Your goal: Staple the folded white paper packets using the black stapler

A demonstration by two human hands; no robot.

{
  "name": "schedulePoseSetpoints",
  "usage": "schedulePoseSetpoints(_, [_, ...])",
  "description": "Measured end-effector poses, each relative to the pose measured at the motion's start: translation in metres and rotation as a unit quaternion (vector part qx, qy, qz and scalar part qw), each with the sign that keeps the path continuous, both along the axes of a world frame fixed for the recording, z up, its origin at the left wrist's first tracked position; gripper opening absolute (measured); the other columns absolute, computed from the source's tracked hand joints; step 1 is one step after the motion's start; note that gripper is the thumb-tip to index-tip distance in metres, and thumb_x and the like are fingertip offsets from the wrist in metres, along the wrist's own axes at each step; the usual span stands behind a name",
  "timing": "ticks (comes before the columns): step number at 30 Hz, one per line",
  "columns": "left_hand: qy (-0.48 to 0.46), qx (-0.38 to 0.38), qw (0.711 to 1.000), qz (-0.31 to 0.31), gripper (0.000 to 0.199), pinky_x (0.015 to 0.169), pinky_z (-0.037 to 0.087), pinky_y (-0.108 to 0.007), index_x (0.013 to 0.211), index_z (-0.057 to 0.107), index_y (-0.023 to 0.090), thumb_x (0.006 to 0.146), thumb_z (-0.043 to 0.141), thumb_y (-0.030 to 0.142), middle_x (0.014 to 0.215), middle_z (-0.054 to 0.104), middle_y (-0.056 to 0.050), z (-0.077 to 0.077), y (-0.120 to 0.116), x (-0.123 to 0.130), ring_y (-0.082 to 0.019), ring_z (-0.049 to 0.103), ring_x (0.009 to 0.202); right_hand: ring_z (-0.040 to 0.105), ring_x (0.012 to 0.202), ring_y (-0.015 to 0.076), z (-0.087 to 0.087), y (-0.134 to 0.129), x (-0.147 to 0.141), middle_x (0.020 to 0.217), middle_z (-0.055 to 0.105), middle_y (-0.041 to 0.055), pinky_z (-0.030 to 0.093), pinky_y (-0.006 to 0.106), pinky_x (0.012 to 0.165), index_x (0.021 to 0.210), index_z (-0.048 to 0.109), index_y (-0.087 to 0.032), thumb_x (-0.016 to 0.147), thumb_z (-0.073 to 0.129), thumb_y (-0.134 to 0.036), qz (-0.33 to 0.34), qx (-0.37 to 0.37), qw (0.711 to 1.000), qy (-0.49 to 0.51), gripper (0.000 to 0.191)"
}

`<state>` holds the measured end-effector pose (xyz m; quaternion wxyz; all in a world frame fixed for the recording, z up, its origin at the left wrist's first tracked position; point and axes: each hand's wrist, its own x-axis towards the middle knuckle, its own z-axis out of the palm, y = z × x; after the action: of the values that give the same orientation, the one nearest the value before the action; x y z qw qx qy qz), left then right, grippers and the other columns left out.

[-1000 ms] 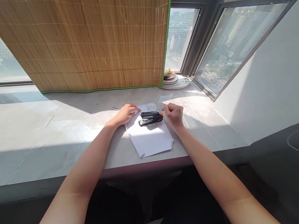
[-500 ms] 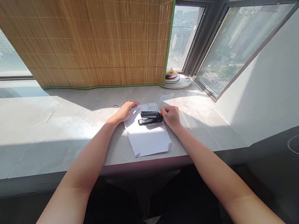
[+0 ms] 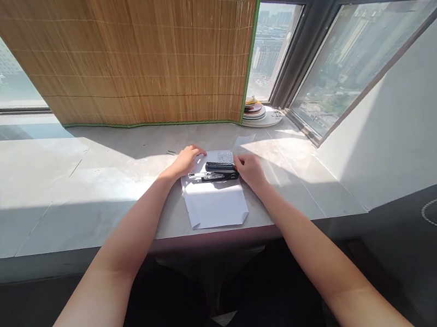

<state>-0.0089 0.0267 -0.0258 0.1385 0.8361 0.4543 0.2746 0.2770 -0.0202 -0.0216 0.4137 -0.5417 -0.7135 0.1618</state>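
Lying crosswise on rectangular white paper (image 3: 217,207), the long black stapler (image 3: 219,176) extends left from nearer right hand (image 3: 250,169), fingers curled, pinch unclear; left hand (image 3: 185,162) fingers outstretched.

The single head-worn camera looks forward and down on the ledge (image 3: 66,226), a window (image 3: 364,63) beyond.

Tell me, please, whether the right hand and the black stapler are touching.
Touching. The head view shows the right hand meeting one end of the black stapler, with no visible gap between them.
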Motion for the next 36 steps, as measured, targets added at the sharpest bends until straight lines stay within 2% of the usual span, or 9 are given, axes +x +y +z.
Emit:
schedulePoseSetpoints(4, [-0.022,-0.004,1.0,0.006,0.044,0.114,0.049,-0.045,0.118,0.081,0.021,0.093,0.046,0.011,0.127,0.072,-0.013,0.002,0.0,0.001,-0.028,0.066,0.121,0.031,0.058,0.0148,0.008,-0.002,0.0,0.057,0.032,-0.0032,0.032,0.031,0.059,0.06,0.033,-0.025,0.106,0.046,-0.062,0.01,0.027,0.998,0.047,0.061])
schedulePoseSetpoints(8, [-0.025,-0.009,1.0,0.006,0.044,0.115,0.049,-0.045,0.117,0.081,0.021,0.094,0.045,0.011,0.127,0.072,-0.013,0.002,0.0,0.001,-0.028,0.066,0.121,0.064,0.085,0.0203,0.019,-0.007,-0.001,0.093,0.071,0.0046,0.049,0.031,0.072,0.094,0.068,-0.023,0.101,0.059,-0.065,0.156,0.015,0.985,0.073,0.044])
schedulePoseSetpoints(12, [-0.029,-0.012,1.0,-0.001,0.047,0.115,0.049,-0.044,0.116,0.081,0.021,0.088,0.046,0.009,0.128,0.071,-0.013,0.0,0.002,-0.001,-0.028,0.065,0.123,0.071,0.089,0.0234,0.014,-0.009,-0.003,0.099,0.077,0.0044,0.055,0.034,0.079,0.11,0.074,-0.023,0.086,0.082,-0.048,0.263,-0.016,0.965,-0.019,0.035])
schedulePoseSetpoints(16, [-0.077,-0.033,0.996,0.011,0.042,0.104,0.054,-0.042,0.11,0.08,0.02,0.082,0.05,0.013,0.119,0.074,-0.012,0.01,-0.001,0.0,-0.026,0.067,0.112,0.073,0.085,0.0236,0.01,-0.009,-0.004,0.097,0.079,0.0035,0.059,0.037,0.081,0.106,0.076,-0.024,0.086,0.081,-0.035,0.207,0.064,0.976,0.01,0.023])
schedulePoseSetpoints(19, [-0.227,-0.044,0.97,0.071,0.028,0.085,0.057,-0.037,0.102,0.076,0.02,0.084,0.055,0.023,0.109,0.075,-0.01,0.028,-0.009,0.008,-0.023,0.067,0.095,0.073,0.092,0.0264,0.015,-0.01,-0.002,0.1,0.08,0.0062,0.061,0.042,0.086,0.107,0.076,-0.025,0.091,0.078,-0.031,0.106,0.183,0.977,0.02,0.018])
schedulePoseSetpoints(23, [-0.449,-0.266,0.846,0.108,0.043,0.049,0.042,-0.03,0.094,0.066,0.021,0.096,0.049,0.061,0.084,0.071,-0.01,0.043,-0.02,0.029,-0.015,0.052,0.054,0.071,0.109,0.0285,0.02,-0.01,0.002,0.111,0.081,0.0069,0.061,0.049,0.098,0.119,0.077,-0.029,0.099,0.065,-0.016,0.059,0.31,0.949,-0.023,0.028])
schedulePoseSetpoints(27, [-0.467,-0.448,0.762,0.024,0.074,0.04,0.028,-0.028,0.092,0.065,0.021,0.089,0.043,0.091,0.063,0.056,-0.005,0.038,-0.027,0.046,-0.011,0.036,0.04,0.069,0.112,0.0278,0.015,-0.01,0.003,0.119,0.081,0.0034,0.058,0.05,0.102,0.129,0.076,-0.035,0.1,0.062,-0.009,0.079,0.353,0.929,-0.078,0.042])
schedulePoseSetpoints(31, [-0.486,-0.452,0.748,-0.011,0.07,0.038,0.029,-0.027,0.091,0.066,0.02,0.09,0.05,0.089,0.059,0.051,-0.003,0.03,-0.026,0.047,-0.01,0.032,0.04,0.066,0.115,0.0289,0.009,-0.01,0.001,0.121,0.081,0.0019,0.054,0.054,0.106,0.129,0.077,-0.039,0.106,0.057,-0.016,0.116,0.314,0.938,-0.088,0.038])
schedulePoseSetpoints(36, [-0.462,-0.401,0.79,-0.025,0.064,0.038,0.031,-0.027,0.088,0.064,0.022,0.095,0.049,0.085,0.061,0.052,-0.003,0.023,-0.02,0.04,-0.011,0.036,0.043,0.063,0.12,0.0326,0.007,-0.01,0.003,0.122,0.078,0.0043,0.05,0.062,0.113,0.13,0.077,-0.039,0.109,0.051,-0.026,0.091,0.277,0.955,-0.053,0.036])
